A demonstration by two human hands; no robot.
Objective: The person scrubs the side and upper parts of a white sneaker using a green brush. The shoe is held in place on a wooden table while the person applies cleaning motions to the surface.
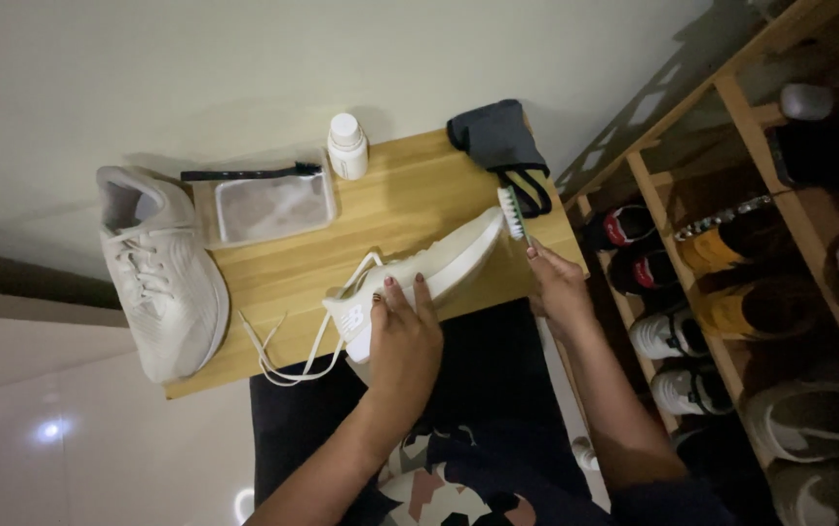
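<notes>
My left hand (pixel 402 336) grips a white sneaker (pixel 429 273) by its upper, holding it on its side over the near edge of a small wooden table (pixel 410 195). Its loose white laces (pixel 288 346) trail off to the left. My right hand (pixel 556 282) holds a small brush (pixel 513 212) with white bristles, and the bristles rest against the sneaker's toe end. The second white sneaker (pixel 158 268) lies on the table's left end, sole down.
On the table stand a clear zip pouch (pixel 268 205), a small white bottle (pixel 346 146) and a folded dark grey cloth (pixel 497 141). A wooden shoe rack (pixel 731 107) full of shoes fills the right side. A pale wall is behind the table.
</notes>
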